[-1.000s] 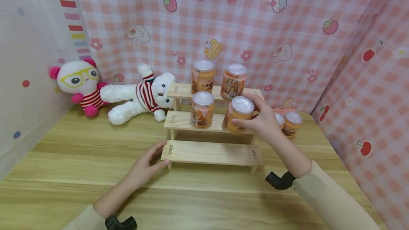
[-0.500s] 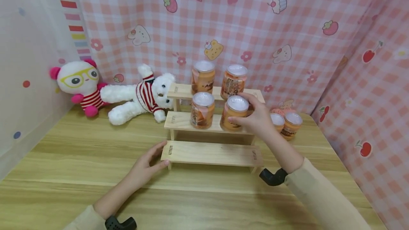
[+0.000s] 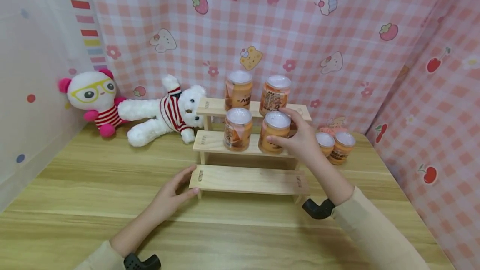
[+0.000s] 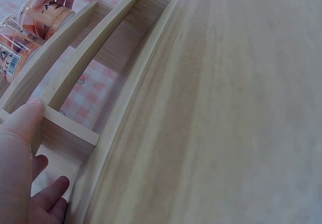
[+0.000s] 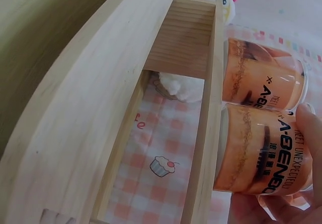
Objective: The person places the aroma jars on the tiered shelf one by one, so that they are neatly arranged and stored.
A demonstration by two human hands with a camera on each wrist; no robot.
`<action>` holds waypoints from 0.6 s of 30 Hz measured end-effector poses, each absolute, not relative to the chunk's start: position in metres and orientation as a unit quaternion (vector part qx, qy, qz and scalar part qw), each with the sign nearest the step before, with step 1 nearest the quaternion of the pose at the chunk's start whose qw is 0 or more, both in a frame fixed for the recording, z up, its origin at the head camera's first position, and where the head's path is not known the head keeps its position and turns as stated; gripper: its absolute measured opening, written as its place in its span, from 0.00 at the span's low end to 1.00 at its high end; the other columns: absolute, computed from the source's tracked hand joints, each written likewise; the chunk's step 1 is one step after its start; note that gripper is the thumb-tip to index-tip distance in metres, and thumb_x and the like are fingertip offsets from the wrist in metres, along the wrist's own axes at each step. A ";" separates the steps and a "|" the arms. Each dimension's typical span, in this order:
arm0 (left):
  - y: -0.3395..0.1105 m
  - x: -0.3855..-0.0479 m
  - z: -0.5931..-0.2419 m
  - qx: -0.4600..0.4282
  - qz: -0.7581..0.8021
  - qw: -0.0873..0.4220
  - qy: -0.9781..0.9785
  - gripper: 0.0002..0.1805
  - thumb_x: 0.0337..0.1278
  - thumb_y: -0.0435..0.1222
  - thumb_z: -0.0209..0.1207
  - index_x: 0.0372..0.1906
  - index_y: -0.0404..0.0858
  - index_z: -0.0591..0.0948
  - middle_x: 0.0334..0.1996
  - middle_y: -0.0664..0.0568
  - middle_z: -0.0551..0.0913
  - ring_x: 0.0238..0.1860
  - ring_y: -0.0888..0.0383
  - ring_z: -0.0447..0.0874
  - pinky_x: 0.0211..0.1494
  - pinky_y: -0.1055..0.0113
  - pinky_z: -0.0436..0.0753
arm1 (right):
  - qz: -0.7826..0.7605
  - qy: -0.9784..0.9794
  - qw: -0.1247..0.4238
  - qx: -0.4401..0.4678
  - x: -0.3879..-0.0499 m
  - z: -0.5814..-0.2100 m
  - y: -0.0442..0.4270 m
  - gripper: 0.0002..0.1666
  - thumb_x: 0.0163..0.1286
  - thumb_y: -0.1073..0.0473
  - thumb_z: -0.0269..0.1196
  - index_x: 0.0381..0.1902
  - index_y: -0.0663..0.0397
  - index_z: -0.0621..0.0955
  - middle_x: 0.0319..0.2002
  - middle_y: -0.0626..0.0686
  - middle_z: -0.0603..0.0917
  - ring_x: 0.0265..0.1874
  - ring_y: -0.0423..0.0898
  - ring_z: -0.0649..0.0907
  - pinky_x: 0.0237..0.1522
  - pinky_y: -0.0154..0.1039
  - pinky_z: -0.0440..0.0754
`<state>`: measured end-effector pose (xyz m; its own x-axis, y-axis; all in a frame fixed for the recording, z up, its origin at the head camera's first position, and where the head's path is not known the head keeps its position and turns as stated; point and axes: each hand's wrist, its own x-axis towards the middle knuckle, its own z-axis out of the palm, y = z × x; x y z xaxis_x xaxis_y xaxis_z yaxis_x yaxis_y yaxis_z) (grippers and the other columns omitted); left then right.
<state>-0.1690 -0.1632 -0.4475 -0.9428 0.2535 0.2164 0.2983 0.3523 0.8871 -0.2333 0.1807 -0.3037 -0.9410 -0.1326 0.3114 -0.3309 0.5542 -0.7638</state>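
Observation:
My right hand [image 3: 300,136] holds an orange-labelled can [image 3: 275,132] with a clear, silvery lid, upright on the right part of the middle step of a wooden three-step stand [image 3: 247,179]. Thumb and fingers wrap its right side; in the right wrist view its base [image 5: 224,148] meets the board. Left of it on that step stands a matching can [image 3: 238,129]. Two more cans, one at left [image 3: 238,91] and one at right [image 3: 275,95], stand on the top step. My left hand [image 3: 170,195] grips the left end of the lowest step, thumb at the front edge.
Behind my right forearm, two more cans [image 3: 342,148] stand on the wooden table [image 3: 240,236] at the right. A white plush toy [image 3: 165,113] lies left of the stand, beside a pink and white plush panda [image 3: 93,99]. A checked curtain [image 3: 210,32] hangs behind.
My right hand has shifted the can a little left along the middle step, closer to its neighbour; it barely moves in the last half second. The left hand has stayed put.

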 end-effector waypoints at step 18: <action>-0.163 -0.168 -0.447 -0.172 -0.549 0.021 -0.818 0.35 0.60 0.42 0.63 0.71 0.42 0.65 0.63 0.37 0.70 0.66 0.42 0.64 0.66 0.43 0.61 | 0.463 -0.859 0.171 0.135 -0.229 -0.319 0.237 0.44 0.57 0.55 0.73 0.69 0.52 0.67 0.57 0.57 0.76 0.51 0.54 0.78 0.46 0.50 0.78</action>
<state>-0.1680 -0.1627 -0.4472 -0.9403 0.2579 0.2220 0.3033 0.3390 0.8905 -0.2287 0.2373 -0.3186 -0.9050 -0.0737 0.4190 -0.3907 0.5338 -0.7499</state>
